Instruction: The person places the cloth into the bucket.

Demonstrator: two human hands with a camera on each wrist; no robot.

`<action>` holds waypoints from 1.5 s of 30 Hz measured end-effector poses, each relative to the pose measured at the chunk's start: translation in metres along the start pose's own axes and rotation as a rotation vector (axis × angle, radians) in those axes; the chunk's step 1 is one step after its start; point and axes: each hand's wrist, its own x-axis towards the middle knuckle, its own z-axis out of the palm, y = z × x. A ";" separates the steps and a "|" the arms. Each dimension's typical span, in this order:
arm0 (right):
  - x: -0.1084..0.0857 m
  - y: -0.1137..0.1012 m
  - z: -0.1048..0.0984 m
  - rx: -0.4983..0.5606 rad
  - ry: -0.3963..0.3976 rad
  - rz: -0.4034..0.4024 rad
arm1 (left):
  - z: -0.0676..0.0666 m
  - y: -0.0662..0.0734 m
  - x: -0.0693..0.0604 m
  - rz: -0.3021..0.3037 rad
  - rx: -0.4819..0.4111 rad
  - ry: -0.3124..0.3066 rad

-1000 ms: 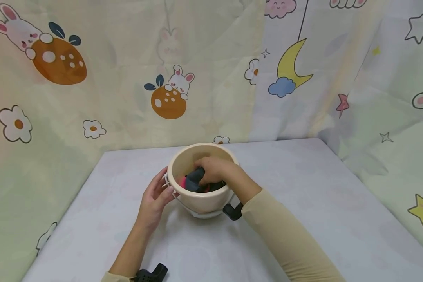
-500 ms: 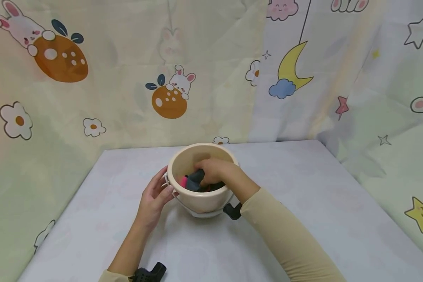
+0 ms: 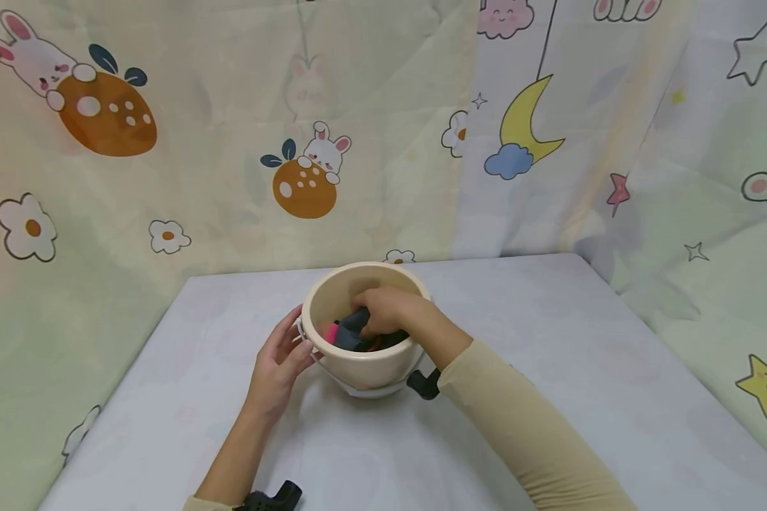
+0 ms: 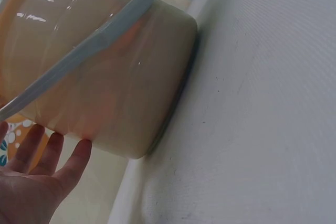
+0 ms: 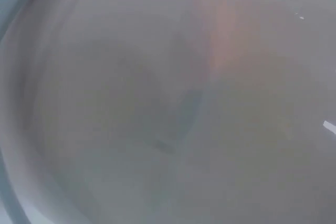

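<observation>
A cream bucket [image 3: 366, 369] with a thin pale handle [image 4: 100, 40] stands on the table. My left hand [image 3: 283, 362] rests against its left side, fingers spread and fairly straight; in the left wrist view the fingertips [image 4: 79, 153] touch the wall. My right hand [image 3: 390, 310] reaches down inside and grips a dark grey, rounded object [image 3: 348, 332], thumb on the near side; its kind cannot be made out, and several fingers are hidden. A pink piece [image 3: 331, 331] and other dark items lie in the bucket, partly hidden by the rim. The right wrist view shows only the blurred bucket wall [image 5: 252, 129].
The table [image 3: 518, 312] has a white cover and reaches back to a printed cloth backdrop [image 3: 217, 142], with another cloth along the right side. Black wrist-camera mounts show at both wrists, the right one [image 3: 424, 383] close to the bucket's lower right.
The hands and bucket hold almost the same places. The dark grey object has tilted or shifted slightly under my right hand; the head view has moved a little.
</observation>
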 end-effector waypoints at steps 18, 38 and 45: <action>-0.018 0.008 -0.017 0.125 0.190 -0.149 | 0.002 0.004 0.000 -0.007 0.018 -0.011; -0.042 0.026 -0.009 0.364 0.494 -0.251 | 0.001 0.001 0.000 -0.010 -0.001 0.001; -0.048 0.029 -0.003 0.443 0.613 -0.257 | 0.000 0.002 -0.001 -0.006 0.004 0.002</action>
